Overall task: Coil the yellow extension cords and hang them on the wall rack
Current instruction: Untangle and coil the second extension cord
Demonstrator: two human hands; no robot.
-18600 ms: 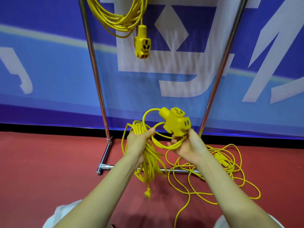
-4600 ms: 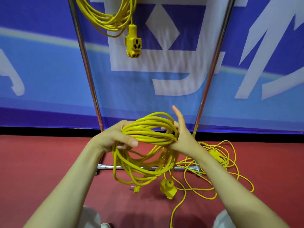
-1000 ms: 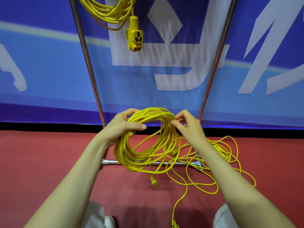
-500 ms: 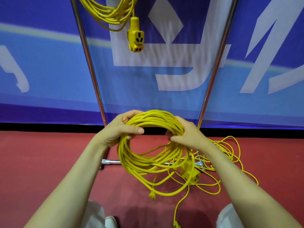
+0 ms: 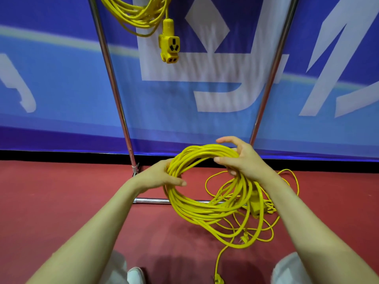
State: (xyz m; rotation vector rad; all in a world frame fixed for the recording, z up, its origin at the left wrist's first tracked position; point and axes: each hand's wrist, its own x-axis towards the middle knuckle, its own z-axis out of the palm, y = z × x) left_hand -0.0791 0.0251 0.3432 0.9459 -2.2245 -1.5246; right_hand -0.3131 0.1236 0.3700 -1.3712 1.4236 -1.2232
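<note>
Head view. Red floor [image 5: 61, 201] meeting a blue banner [image 5: 61, 78] with white graphics. In front stands a metal rack [image 5: 114, 95]: two uprights and one base bar. Three yellow cords are counted. One hung coil [image 5: 139, 15] is at top, its socket block [image 5: 169, 45] dangling. One held coil [image 5: 196, 210] is above the floor; the left hand [image 5: 158, 177] grips its left side and the right hand [image 5: 244, 160] curls round its upper right. One loose cord [image 5: 296, 180] lies tangled on the floor.
</note>
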